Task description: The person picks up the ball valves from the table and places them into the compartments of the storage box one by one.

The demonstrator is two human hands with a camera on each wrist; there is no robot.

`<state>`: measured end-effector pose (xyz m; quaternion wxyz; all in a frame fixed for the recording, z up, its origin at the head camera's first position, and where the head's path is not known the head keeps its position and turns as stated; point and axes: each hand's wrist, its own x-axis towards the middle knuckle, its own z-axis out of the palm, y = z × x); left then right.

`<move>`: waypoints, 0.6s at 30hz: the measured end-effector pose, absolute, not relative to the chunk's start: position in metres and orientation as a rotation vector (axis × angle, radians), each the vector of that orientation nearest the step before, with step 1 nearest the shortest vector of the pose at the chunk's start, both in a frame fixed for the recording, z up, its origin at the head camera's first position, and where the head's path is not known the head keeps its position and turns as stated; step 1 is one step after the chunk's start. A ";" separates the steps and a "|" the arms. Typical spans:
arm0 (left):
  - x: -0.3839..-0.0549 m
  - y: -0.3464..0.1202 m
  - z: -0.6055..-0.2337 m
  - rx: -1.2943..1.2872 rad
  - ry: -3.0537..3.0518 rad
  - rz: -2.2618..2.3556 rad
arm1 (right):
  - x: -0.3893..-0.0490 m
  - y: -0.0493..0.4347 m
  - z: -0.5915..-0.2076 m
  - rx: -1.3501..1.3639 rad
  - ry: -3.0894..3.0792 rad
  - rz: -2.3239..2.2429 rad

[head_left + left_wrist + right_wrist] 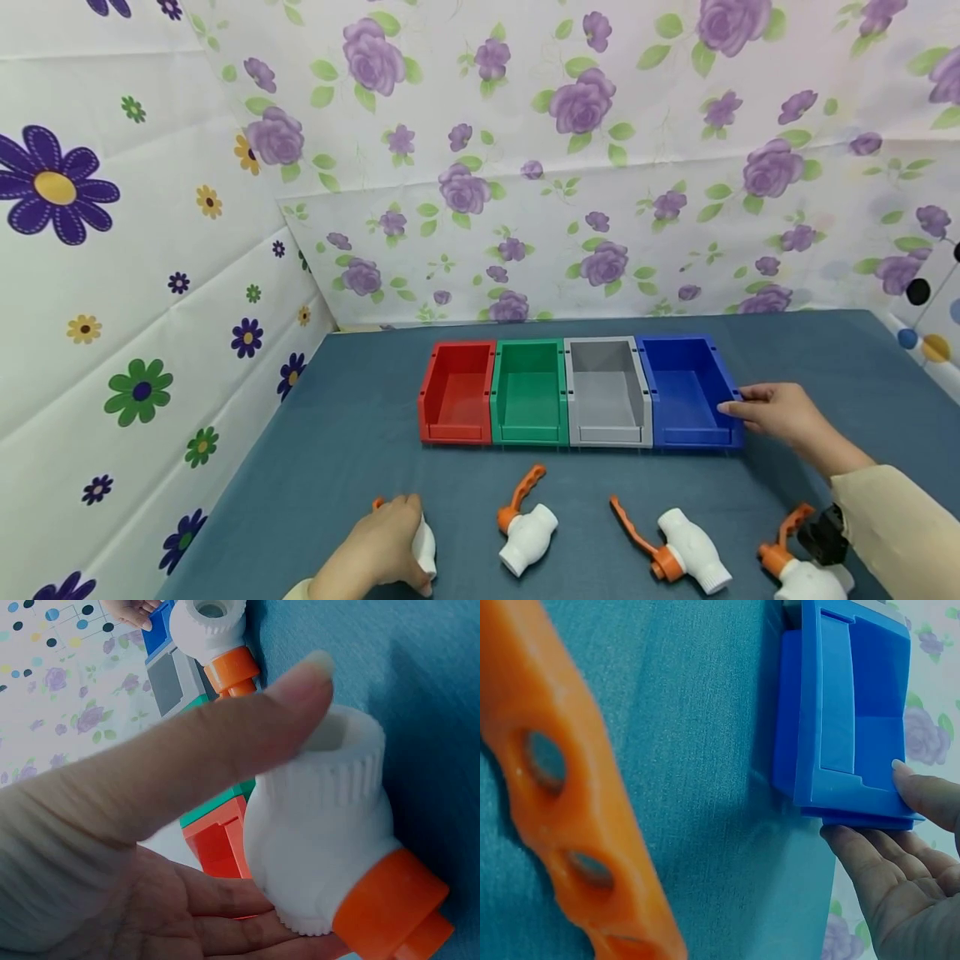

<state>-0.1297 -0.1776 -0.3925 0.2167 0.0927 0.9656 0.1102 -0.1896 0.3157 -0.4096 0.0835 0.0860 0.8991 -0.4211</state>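
My left hand [386, 537] grips a white ball valve [322, 825] with orange fittings at the front left of the table. In the left wrist view the thumb lies across the rim of its open end, and fingers reach round its far side. In the head view the hand hides most of this valve. Over on the right, my right hand [783, 412] pinches the right wall of the blue bin [686, 400]. The right wrist view shows the thumb [922, 791] over the bin's edge and the other fingers against its outer side.
Left of the blue bin, grey [606, 396], green [529, 396] and red [457, 396] bins stand side by side. In front lie more orange-handled ball valves, one at centre [528, 537], another farther right [690, 550], a third [813, 579] beside the right sleeve. Flowered sheets border the blue-grey table.
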 end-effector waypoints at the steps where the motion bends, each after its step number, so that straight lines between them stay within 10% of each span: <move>1: -0.130 -0.178 -0.393 0.258 2.678 0.309 | -0.190 0.316 -0.410 0.256 2.684 -1.257; 18: -0.125 -0.178 -0.399 0.246 2.719 0.328 | -0.187 0.315 -0.408 0.245 2.692 -1.244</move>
